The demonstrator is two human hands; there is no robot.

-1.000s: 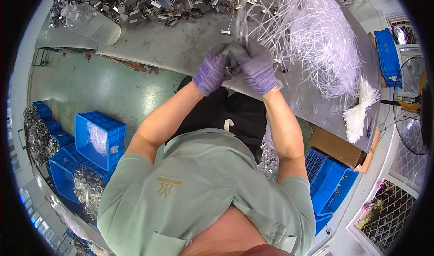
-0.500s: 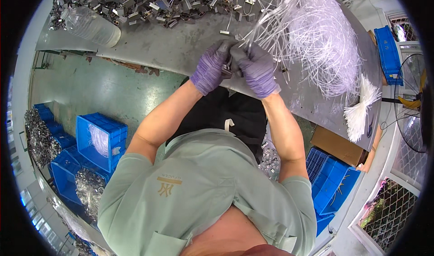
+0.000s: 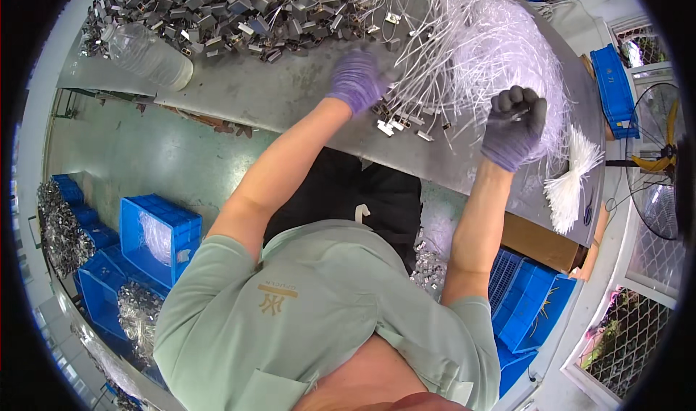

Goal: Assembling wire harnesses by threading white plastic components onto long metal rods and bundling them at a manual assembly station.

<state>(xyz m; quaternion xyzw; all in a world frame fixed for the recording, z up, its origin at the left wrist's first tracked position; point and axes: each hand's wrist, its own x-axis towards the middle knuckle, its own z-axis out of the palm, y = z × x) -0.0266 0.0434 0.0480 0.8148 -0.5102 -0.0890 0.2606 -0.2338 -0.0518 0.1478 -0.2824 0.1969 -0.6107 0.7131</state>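
My left hand [image 3: 357,77], in a purple and grey glove, is over the workbench by the near edge of a heap of small grey rectangular metal-cased parts [image 3: 239,12]. Its fingers are smeared by motion. In a matching glove, my right hand [image 3: 513,126] is raised in front of a big bundle of thin white translucent strands [image 3: 500,48]. Its fingers are curled in, and what they hold, if anything, is too small to make out. Between the hands, several small white-ended parts [image 3: 391,126] lie on the bench at the strand ends.
A clear plastic bottle [image 3: 148,57] lies on the grey metal bench [image 3: 290,84] at left. A tied white strand bunch [image 3: 573,182] rests at the right edge. Blue crates [image 3: 159,237] stand on the floor, left and right. A fan [image 3: 656,161] stands far right.
My hands were together at the bench's front edge around a small part. They have parted: the left moved forward toward the heap, the right moved right. Several white-ended parts now show between them.
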